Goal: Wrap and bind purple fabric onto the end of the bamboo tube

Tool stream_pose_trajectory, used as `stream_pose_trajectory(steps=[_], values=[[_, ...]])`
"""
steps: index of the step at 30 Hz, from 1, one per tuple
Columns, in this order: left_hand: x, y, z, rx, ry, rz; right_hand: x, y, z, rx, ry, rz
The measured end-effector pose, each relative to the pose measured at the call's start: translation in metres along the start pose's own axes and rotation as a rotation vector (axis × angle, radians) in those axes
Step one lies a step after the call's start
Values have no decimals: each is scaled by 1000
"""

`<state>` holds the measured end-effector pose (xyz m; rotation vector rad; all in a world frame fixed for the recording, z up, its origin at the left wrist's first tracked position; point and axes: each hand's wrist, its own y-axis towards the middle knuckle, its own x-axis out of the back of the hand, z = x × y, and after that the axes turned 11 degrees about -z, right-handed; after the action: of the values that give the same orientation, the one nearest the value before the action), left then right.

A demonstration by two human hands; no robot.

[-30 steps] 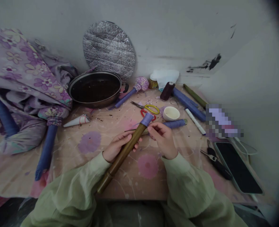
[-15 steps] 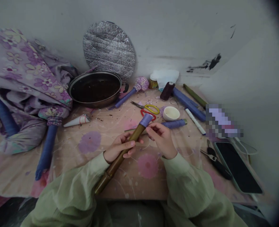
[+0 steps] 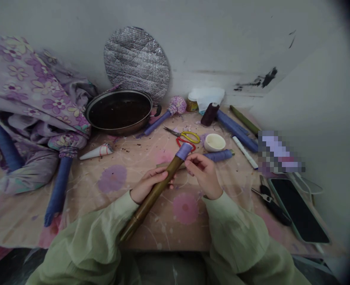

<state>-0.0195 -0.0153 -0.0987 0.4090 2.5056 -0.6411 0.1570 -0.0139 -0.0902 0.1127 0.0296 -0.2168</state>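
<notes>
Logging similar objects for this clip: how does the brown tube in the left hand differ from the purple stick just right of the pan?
Wrapping: the brown tube has purple wrapping only at its far end; the purple stick is covered along its visible length. Bulb: the stick carries a round cloth bulb; the tube's far end has none. Pose: the tube is in the left hand; the stick lies on the table. Both are slim and rodlike.

From my end I see a two-toned dark wok (image 3: 120,111) near the back edge of the cloth-covered table (image 3: 86,202), a round silvery foil disc (image 3: 137,59) upright behind it. Toward the right edge I have a white marker (image 3: 245,152) and, nearer the front corner, a smartphone (image 3: 299,211).
</notes>
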Motion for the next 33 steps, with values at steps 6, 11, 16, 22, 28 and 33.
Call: stream_pose_trajectory(steps=[6, 11, 16, 22, 28, 33], values=[[-2, -2, 1, -13, -51, 19, 0, 0, 2, 6, -20, -13], [-2, -4, 3, 34, -105, 61, 0, 0, 1, 1, -20, -21], [-1, -5, 1, 80, -128, 98, -1, 1, 2, -1, -28, -12], [-3, -4, 1, -3, 16, 87, -2, 0, 3, -5, -21, 10], [-4, -4, 1, -17, 19, -18, -2, 1, 4, -12, -13, 5], [-7, -4, 1, -29, 42, -107, -2, 1, 3, -5, -22, 5]])
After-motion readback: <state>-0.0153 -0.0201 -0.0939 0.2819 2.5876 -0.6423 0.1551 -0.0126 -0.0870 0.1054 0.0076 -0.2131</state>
